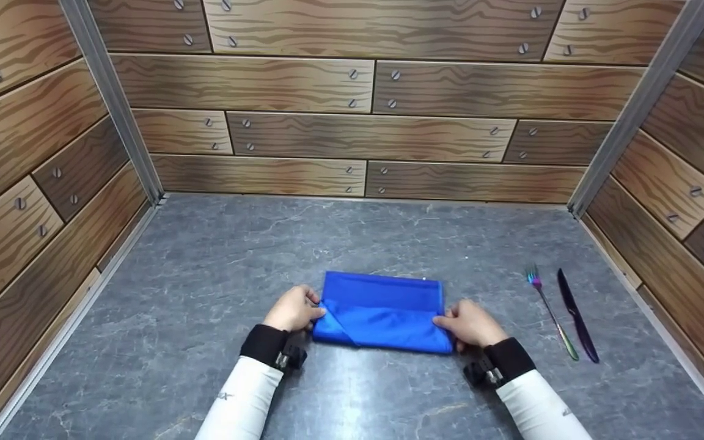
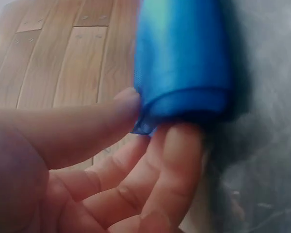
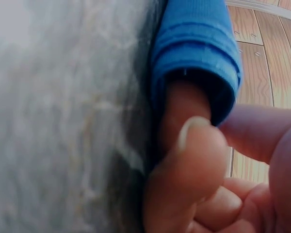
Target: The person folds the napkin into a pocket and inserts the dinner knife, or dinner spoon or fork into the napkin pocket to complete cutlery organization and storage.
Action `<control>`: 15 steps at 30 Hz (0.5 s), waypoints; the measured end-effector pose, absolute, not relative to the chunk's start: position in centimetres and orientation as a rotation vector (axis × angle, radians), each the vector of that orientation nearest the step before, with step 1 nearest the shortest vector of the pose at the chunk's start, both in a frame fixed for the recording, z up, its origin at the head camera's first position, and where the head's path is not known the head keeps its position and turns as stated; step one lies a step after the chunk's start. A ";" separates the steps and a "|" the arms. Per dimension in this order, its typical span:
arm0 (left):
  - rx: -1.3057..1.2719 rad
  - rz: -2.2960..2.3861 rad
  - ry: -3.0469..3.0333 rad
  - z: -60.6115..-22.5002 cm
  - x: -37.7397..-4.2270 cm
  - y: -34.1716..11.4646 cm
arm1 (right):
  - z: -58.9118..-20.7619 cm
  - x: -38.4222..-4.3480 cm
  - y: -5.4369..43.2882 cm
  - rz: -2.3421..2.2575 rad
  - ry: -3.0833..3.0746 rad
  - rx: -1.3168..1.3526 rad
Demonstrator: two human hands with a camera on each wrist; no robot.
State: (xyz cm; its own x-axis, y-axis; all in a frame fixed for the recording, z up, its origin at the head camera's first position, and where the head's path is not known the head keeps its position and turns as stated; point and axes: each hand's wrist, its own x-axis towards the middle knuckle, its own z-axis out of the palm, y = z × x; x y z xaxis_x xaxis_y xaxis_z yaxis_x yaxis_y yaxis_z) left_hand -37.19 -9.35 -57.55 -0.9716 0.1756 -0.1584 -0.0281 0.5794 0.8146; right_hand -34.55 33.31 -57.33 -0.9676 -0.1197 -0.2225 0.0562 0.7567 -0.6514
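Observation:
A blue cloth napkin (image 1: 382, 327) lies folded on the grey tabletop, its near part turned over in a loose roll and its far part flat. At the left end, my left hand (image 1: 294, 310) pinches the fold, thumb on top and fingers beneath, as the left wrist view shows at the cloth's edge (image 2: 184, 92). My right hand (image 1: 471, 322) grips the opposite end. In the right wrist view one finger reaches inside the hollow of the rolled cloth (image 3: 199, 48) while the thumb lies along its outside.
To the right of the napkin lie a rainbow-coloured fork (image 1: 550, 311) and a dark table knife (image 1: 578, 318), side by side. Wood-patterned walls (image 1: 364, 134) enclose the marbled grey tabletop (image 1: 236, 244) at the back, left and right.

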 end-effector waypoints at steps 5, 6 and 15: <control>0.170 1.157 2.797 -57.4 -36.9 -8.8 | -57.5 -34.7 33.5 -1.025 2.708 -0.066; 0.194 1.121 2.835 -57.4 -36.8 -8.7 | -57.5 -34.7 33.5 -1.025 2.708 -0.070; 0.421 0.973 2.906 -57.3 -36.5 -8.3 | -57.4 -34.6 33.4 -1.024 2.705 -0.059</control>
